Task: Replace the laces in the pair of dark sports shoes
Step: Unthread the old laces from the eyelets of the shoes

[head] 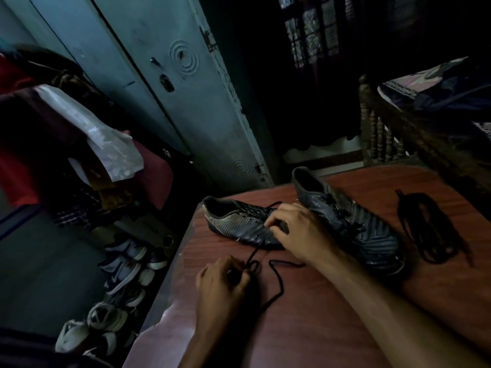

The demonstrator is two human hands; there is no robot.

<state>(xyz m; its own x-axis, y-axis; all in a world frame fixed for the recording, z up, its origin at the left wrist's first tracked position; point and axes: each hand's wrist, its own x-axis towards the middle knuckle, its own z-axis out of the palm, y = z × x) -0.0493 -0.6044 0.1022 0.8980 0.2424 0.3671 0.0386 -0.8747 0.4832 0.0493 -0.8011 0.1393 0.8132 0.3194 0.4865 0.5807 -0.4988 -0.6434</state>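
Two dark shoes lie on the table point(305, 328) in the head view, the only view, toes toward the person. The left shoe point(233, 224) is near the table's left edge; the right shoe point(353, 221) is just beside it, partly under the right forearm.

The right hand point(297, 232) rests on the front of the left shoe, fingers bent over the eyelet area. It probably steadies the shoe & works the lace there, but the room is dark, so I cannot tell if it pinches sth.

The left hand point(223, 285) is nearer the person, fingers curled round the lace point(276, 285), which runs from the shoe to this hand & loops on the table. I judge it pulls the lace out.

A bundle of dark laces point(430, 227) lies apart at right, prob. waiting as replacement.
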